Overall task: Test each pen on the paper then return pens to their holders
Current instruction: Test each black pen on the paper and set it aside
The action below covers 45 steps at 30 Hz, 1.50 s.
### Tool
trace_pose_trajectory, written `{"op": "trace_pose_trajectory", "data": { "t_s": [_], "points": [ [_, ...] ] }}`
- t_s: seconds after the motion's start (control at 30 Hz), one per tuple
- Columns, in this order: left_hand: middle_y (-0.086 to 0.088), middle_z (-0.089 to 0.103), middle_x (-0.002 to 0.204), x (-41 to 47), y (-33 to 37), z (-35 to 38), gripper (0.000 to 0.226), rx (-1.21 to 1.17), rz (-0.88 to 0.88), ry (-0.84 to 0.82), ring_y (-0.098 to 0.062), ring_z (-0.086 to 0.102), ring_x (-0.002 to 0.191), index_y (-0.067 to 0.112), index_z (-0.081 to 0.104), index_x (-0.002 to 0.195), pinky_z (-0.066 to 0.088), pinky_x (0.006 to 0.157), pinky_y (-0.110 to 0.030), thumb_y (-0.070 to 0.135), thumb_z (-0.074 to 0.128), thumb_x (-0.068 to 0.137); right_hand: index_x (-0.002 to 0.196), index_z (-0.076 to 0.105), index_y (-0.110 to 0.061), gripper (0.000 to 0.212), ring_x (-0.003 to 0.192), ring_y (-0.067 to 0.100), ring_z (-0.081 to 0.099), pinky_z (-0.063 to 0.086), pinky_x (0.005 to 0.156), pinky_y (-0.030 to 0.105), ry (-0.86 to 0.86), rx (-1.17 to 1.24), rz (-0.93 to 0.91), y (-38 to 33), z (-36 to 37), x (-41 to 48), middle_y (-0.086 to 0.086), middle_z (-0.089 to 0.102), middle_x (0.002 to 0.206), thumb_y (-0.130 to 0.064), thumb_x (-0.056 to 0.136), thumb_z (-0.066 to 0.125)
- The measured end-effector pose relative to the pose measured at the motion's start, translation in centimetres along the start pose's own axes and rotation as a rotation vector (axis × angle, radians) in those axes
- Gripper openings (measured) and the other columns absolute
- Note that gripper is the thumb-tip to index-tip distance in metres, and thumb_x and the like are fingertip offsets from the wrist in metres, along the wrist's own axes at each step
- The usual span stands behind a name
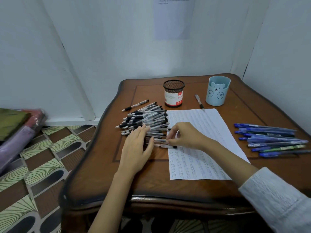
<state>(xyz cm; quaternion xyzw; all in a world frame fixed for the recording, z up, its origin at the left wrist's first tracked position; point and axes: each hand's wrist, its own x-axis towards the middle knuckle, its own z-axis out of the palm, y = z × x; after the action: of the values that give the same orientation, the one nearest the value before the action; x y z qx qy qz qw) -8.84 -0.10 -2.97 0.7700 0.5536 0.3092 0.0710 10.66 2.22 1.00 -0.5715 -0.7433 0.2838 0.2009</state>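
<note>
A heap of black-grip clear pens (146,120) lies left of a lined paper sheet (198,148) full of scribble marks. My left hand (136,148) rests flat, fingers straight, on the near edge of the heap. My right hand (183,135) pinches the ends of pens (161,143) at the heap's near right side, over the paper's left edge. A black mesh holder (173,93) and a blue bear holder (218,90) stand at the back. Several blue pens (272,140) lie at the right.
A single black pen (135,105) lies behind the heap and another (199,101) between the two holders. The wooden table (151,185) stands in a white-walled corner. Wrapped bundles (18,126) lie on the patterned floor at the left.
</note>
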Motion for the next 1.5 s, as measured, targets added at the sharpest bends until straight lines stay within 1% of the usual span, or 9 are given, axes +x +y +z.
{"op": "trace_pose_trajectory", "data": {
  "t_s": [0.4, 0.57, 0.67, 0.87, 1.03, 1.1, 1.23, 1.4, 1.5],
  "points": [
    [0.006, 0.056, 0.131, 0.4, 3.2, 0.8, 0.035, -0.108, 0.055, -0.032, -0.008, 0.045, 0.123, 0.020, 0.053, 0.131, 0.028, 0.101, -0.019, 0.034, 0.046, 0.099, 0.094, 0.063, -0.010, 0.025, 0.082, 0.020, 0.068, 0.057, 0.080, 0.033, 0.467, 1.210, 0.103, 1.7, -5.1, -3.3, 0.009, 0.070, 0.089, -0.031, 0.098, 0.050],
    [0.006, 0.055, 0.134, 0.5, 7.2, 3.0, 0.038, -0.156, 0.142, -0.143, -0.009, 0.045, 0.124, 0.022, 0.052, 0.132, 0.030, 0.105, -0.023, 0.037, 0.045, 0.099, 0.096, 0.061, -0.020, 0.030, 0.046, 0.007, 0.037, 0.039, 0.051, 0.018, 0.531, 1.687, 0.218, 4.0, -7.6, -4.7, -0.004, 0.042, 0.057, -0.043, 0.100, 0.042],
    [0.005, 0.054, 0.135, 0.3, 9.7, 4.2, 0.038, -0.163, 0.200, -0.206, -0.009, 0.045, 0.125, 0.021, 0.052, 0.132, 0.028, 0.106, -0.024, 0.038, 0.045, 0.099, 0.083, 0.059, -0.020, 0.030, 0.037, 0.005, 0.019, 0.016, 0.036, 0.016, 0.501, 1.657, 0.231, 5.6, -8.3, -6.1, -0.007, 0.029, 0.048, -0.035, 0.099, 0.039],
    [0.002, 0.041, 0.149, -0.4, 13.0, 6.6, 0.048, -0.169, 0.258, -0.384, -0.016, 0.034, 0.137, 0.021, 0.046, 0.139, 0.021, 0.111, -0.028, 0.046, 0.044, 0.098, 0.087, 0.063, -0.015, 0.018, 0.032, 0.006, 0.019, 0.016, 0.030, 0.016, 0.571, 1.707, 0.264, 7.6, -8.7, -9.2, -0.005, 0.036, 0.046, -0.021, 0.087, 0.047],
    [0.003, 0.021, 0.159, -0.7, 13.1, 7.1, 0.059, -0.083, 0.261, -0.467, -0.015, 0.015, 0.146, 0.026, 0.036, 0.146, 0.008, 0.117, -0.032, 0.055, 0.043, 0.095, 0.120, 0.061, -0.001, 0.030, 0.045, 0.004, 0.045, 0.036, 0.039, 0.012, 0.503, 1.501, 0.293, 9.0, -9.3, -12.0, 0.009, 0.068, 0.095, -0.007, 0.093, 0.048],
    [0.003, 0.019, 0.159, -0.7, 13.1, 7.1, 0.064, -0.066, 0.261, -0.473, -0.014, 0.013, 0.146, 0.026, 0.033, 0.147, 0.008, 0.117, -0.033, 0.059, 0.043, 0.093, 0.122, 0.059, 0.003, 0.036, 0.072, 0.015, 0.063, 0.051, 0.067, 0.020, 0.409, 1.523, 0.352, 9.6, -9.1, -12.7, 0.020, 0.065, 0.114, -0.015, 0.096, 0.042],
    [0.007, 0.017, 0.159, -0.8, 13.3, 7.2, 0.070, -0.045, 0.244, -0.478, -0.011, 0.010, 0.147, 0.030, 0.032, 0.148, 0.006, 0.118, -0.034, 0.066, 0.042, 0.088, 0.112, 0.063, 0.002, 0.067, 0.057, 0.018, 0.055, 0.046, 0.050, 0.024, 0.275, 1.329, 0.483, 10.4, -8.2, -14.3, 0.018, 0.068, 0.080, -0.053, 0.099, 0.027],
    [0.009, 0.014, 0.160, -0.8, 13.4, 7.2, 0.075, -0.032, 0.231, -0.507, -0.010, 0.006, 0.147, 0.031, 0.029, 0.148, 0.002, 0.118, -0.033, 0.070, 0.042, 0.085, 0.081, 0.063, -0.002, 0.027, 0.044, 0.008, 0.043, 0.033, 0.039, 0.015, 0.465, 1.145, 0.330, 10.0, -6.2, -15.0, 0.008, 0.060, 0.067, -0.028, 0.088, 0.066],
    [0.010, 0.014, 0.160, -0.7, 13.4, 7.3, 0.077, -0.025, 0.230, -0.512, -0.009, 0.006, 0.147, 0.032, 0.029, 0.148, 0.003, 0.118, -0.033, 0.071, 0.041, 0.084, 0.066, 0.061, -0.002, 0.053, 0.034, 0.010, 0.029, 0.019, 0.033, 0.018, 0.525, 1.035, 0.321, 9.8, -5.6, -15.2, 0.005, 0.042, 0.047, -0.041, 0.098, 0.048]
  ]
}}
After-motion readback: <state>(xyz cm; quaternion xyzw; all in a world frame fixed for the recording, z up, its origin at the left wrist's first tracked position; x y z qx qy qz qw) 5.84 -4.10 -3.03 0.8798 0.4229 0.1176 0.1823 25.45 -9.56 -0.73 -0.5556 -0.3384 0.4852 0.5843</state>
